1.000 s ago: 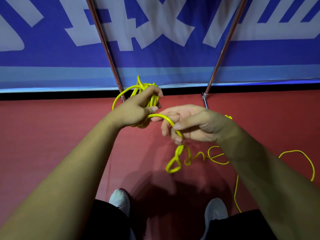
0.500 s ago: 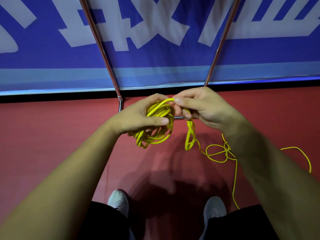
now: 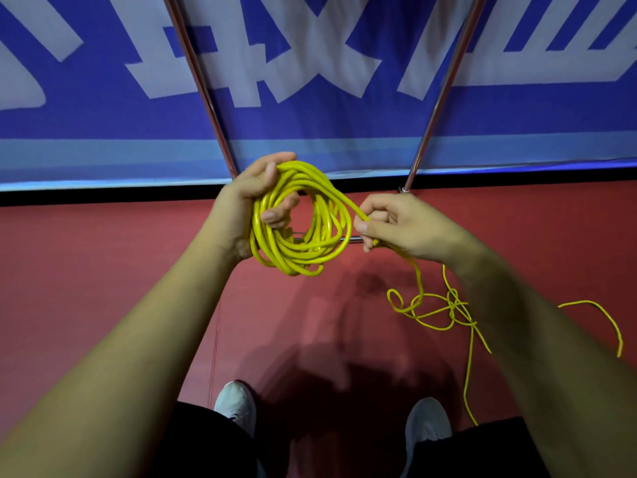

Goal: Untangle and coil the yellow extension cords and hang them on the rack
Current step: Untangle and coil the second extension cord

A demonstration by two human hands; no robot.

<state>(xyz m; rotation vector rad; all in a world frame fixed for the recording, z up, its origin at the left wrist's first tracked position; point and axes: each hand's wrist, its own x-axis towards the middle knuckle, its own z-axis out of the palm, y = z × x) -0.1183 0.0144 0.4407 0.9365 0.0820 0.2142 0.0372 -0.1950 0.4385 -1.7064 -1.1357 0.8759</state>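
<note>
Our left hand (image 3: 248, 208) grips the yellow coil (image 3: 300, 219); right hand (image 3: 396, 224) pinches the feed strand. A loose tangle (image 3: 448, 310) on the floor could snag, jerking loops free.

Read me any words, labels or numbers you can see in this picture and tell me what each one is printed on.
Blue banner on the wall: large pale characters, cut off at the top of the frame, so none can be read whole.
Yellow cord: no print can be made out.
White shoes: no label can be made out.
No other text shows.
</note>
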